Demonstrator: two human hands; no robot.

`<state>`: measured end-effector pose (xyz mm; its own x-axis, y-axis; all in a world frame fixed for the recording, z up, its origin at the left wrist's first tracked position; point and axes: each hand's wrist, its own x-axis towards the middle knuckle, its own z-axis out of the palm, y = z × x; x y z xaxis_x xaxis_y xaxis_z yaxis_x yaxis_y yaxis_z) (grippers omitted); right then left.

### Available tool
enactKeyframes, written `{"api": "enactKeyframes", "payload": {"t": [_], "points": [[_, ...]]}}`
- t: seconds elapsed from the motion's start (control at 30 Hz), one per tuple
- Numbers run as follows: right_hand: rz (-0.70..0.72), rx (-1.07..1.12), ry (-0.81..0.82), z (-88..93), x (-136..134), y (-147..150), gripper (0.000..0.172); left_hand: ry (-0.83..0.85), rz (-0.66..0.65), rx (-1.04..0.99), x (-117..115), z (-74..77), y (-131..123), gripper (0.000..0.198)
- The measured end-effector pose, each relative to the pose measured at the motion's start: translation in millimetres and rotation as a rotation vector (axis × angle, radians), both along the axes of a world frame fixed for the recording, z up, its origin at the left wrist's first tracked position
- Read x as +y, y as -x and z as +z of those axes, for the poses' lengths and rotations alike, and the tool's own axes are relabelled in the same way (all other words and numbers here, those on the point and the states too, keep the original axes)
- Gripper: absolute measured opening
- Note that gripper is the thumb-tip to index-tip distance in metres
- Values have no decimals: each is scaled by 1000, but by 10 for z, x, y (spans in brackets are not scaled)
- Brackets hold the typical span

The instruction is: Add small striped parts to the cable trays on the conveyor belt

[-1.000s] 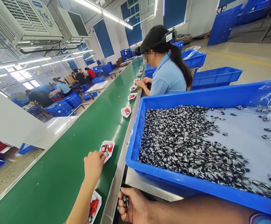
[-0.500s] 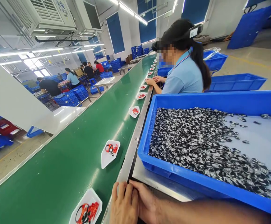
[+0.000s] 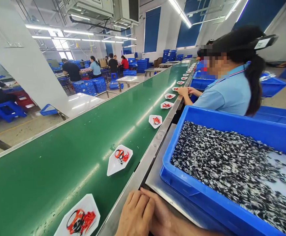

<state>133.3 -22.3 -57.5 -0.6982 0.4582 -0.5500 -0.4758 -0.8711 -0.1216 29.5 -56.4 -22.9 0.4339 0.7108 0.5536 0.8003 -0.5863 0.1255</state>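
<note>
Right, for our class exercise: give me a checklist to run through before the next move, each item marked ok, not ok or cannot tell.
1. Left hand and right hand together beside the metal rail: ok.
2. Something held between them: cannot tell, fingers hide it.
3. Nearest white tray holds red and black items: ok.
4. That tray wholly in view: not ok, the picture's bottom edge cuts it.
5. Blue bin contains black-and-white pieces: ok.
6. Co-worker's hands apart from these two: ok, farther up the belt.
</note>
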Motion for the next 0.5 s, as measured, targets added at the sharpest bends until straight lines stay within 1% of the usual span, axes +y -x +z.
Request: {"api": "enactKeyframes", "payload": {"t": [0.13, 0.27, 0.33, 0.4, 0.47, 0.5], "points": [[-13, 32, 50, -17, -6, -6, 24, 32, -1, -38, -15, 8, -17, 29], [-51, 149, 110, 50, -22, 26, 21, 66, 16, -36, -36, 15, -1, 30], [-67, 113, 76, 97, -37, 50, 23, 69, 20, -15, -66, 26, 31, 32], [-68, 57, -13, 119, -37, 69, 25, 63, 10, 9, -97, 31, 84, 32], [0, 0, -83, 105, -9, 71, 25, 40, -10, 32, -96, 7, 164, 29], [88, 22, -102, 92, 13, 61, 25, 35, -8, 32, -77, -24, 213, 29]]}}
